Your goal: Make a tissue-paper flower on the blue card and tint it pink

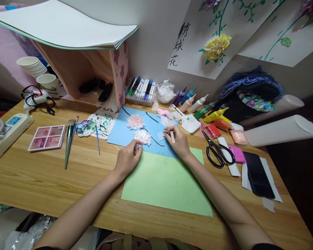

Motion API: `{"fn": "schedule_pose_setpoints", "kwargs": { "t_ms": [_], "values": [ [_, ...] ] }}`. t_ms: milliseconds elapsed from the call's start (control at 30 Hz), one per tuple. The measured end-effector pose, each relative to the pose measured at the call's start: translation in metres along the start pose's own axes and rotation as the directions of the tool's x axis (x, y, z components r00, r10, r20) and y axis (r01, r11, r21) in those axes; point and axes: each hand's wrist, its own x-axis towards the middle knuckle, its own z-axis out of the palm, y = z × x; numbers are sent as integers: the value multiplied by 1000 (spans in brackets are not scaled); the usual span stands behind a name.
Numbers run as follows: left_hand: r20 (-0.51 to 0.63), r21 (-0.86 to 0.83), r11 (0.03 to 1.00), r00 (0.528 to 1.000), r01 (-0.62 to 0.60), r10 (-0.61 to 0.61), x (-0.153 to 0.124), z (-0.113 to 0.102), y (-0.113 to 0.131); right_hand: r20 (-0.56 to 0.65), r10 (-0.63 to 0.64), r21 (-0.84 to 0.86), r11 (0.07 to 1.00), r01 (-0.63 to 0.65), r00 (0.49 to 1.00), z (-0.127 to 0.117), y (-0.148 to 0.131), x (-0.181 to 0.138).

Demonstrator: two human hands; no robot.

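A blue sheet (pixel 121 133) lies on the wooden desk with a pink tissue flower (pixel 135 121) and a white tissue flower (pixel 143 136) stuck on it. My left hand (pixel 127 158) pinches the lower edge of the white flower, fingers closed. My right hand (pixel 178 140) is closed around a wooden stick (pixel 171 133) and a small scrap of white tissue (pixel 161 135), just right of the white flower. A light green sheet (pixel 167 182) lies below the blue one, under my wrists.
Black scissors (pixel 217 151), a dark phone (pixel 258 175) and glue bottles (pixel 198 103) lie to the right. A marker set (pixel 142 90) stands at the back. Brushes (pixel 69 140), a paint palette (pixel 85 127), a pink tray (pixel 47 137) and a power strip (pixel 7 133) sit left.
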Motion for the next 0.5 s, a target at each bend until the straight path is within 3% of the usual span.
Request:
{"fn": "schedule_pose_setpoints", "kwargs": {
  "t_ms": [200,500],
  "values": [
    [-13,37,997,997,-72,73,1,-1,-1,83,45,-43,998,-42,996,6,4,15],
    [-16,-96,984,988,-153,152,-5,2,2,340,-98,374,927,-39,935,-7,-45,-9]
  ]
}}
